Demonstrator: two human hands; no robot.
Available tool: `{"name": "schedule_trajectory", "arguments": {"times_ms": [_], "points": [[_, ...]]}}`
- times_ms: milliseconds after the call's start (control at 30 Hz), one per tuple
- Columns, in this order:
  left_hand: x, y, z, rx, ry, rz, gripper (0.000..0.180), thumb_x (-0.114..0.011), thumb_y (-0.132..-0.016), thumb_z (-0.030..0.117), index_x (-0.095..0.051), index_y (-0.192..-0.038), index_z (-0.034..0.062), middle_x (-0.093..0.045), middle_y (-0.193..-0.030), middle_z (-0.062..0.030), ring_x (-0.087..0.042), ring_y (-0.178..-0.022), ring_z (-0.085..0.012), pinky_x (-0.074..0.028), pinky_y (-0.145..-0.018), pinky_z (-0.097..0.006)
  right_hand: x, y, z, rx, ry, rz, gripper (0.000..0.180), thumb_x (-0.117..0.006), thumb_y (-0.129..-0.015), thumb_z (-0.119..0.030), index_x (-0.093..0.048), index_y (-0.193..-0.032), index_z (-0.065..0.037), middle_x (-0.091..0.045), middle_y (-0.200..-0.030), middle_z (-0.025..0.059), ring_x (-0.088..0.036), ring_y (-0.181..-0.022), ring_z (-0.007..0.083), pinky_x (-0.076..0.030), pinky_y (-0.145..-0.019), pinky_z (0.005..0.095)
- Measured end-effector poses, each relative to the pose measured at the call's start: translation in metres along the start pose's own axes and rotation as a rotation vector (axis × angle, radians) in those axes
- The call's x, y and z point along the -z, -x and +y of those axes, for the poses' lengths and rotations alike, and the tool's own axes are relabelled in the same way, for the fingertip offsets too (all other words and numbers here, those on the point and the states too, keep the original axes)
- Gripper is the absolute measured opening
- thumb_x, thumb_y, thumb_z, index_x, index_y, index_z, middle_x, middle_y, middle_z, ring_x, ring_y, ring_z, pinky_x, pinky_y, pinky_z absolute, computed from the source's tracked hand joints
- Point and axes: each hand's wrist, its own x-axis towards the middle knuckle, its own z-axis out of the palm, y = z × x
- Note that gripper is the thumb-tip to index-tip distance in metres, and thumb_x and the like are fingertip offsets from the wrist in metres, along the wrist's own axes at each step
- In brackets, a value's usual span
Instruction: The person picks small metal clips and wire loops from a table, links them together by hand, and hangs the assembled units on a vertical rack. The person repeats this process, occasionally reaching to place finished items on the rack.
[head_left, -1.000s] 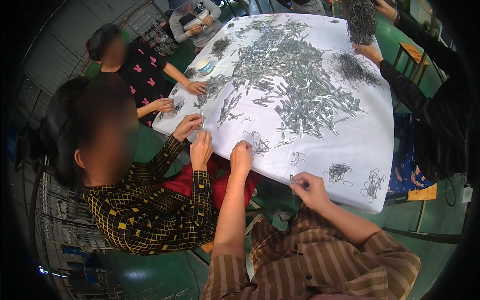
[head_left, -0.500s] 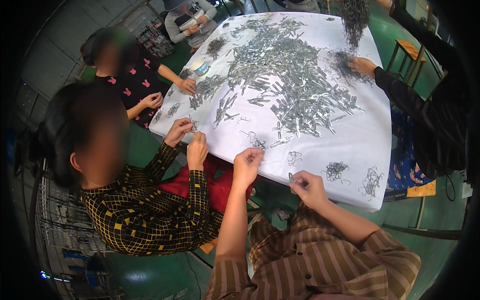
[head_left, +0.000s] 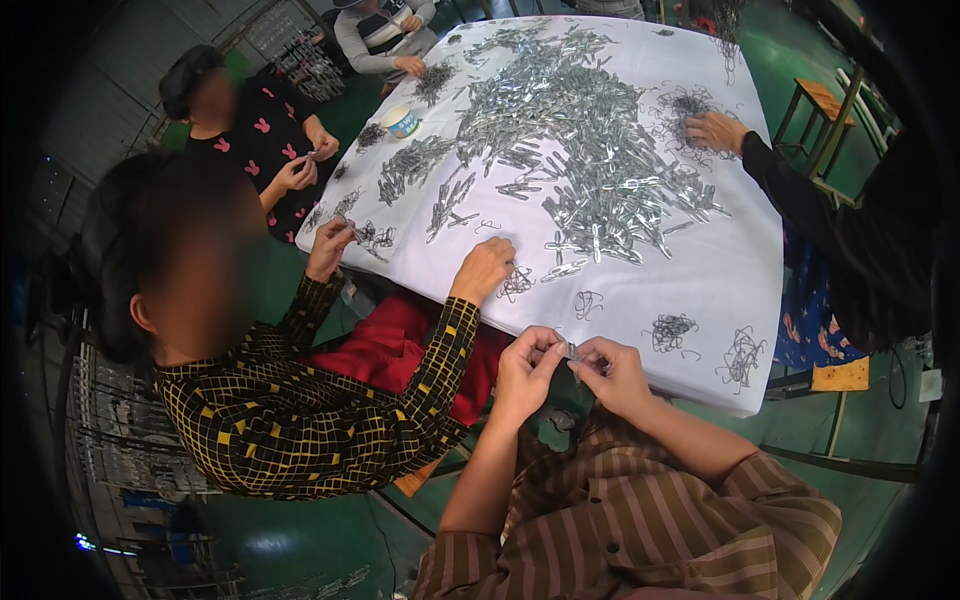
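In front of me, just off the near table edge, my two hands meet fingertip to fingertip. My right hand pinches a small, narrow silver metal clip. Closed in a pinch against the clip's upper end, my left hand holds a thin wire hook, mostly hidden by the fingers. Just beyond my hands, a few bent wire hooks lie on the white tabletop. Farther up the table spreads a large heap of loose silver clips.
To my right lie two small wire-hook piles. At my left, a co-worker in a yellow-and-black checked sleeve reaches to another hook pile. A dark-sleeved hand rests in hooks at the right. A paper tub stands far left.
My left hand has come back from beside the hook pile to meet my right hand at the clip. The co-worker's near hand on the left has moved onto that pile.
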Motion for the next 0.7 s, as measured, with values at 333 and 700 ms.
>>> {"name": "schedule_trajectory", "arguments": {"times_ms": [333,700], "points": [[-0.010,0.008,0.008,-0.095,0.027,0.034,0.004,-0.055,-0.088,0.002,-0.053,-0.091,-0.0012,-0.064,-0.082,-0.0072,-0.057,-0.070,-0.0083,-0.046,-0.066,-0.023,0.003,0.001,0.000,0.042,-0.032,-0.068,0.013,-0.070,-0.076,-0.009,-0.064,-0.083,0.000,-0.061,-0.064,0.0058,-0.053,-0.056,0.0096,-0.045,-0.054,0.0245],[-0.005,0.020,0.011,-0.210,-0.229,0.005,0.004,-0.053,-0.088,0.000,-0.051,-0.091,-0.0008,-0.064,-0.087,-0.0087,-0.056,-0.074,-0.0102,-0.045,-0.069,-0.023,0.075,-0.136,0.089,0.194,0.750,0.366,0.016,-0.068,-0.073,-0.009,-0.065,-0.086,0.000,-0.060,-0.081,0.0173,-0.059,-0.074,0.0336,-0.047,-0.070,0.0404]]}}
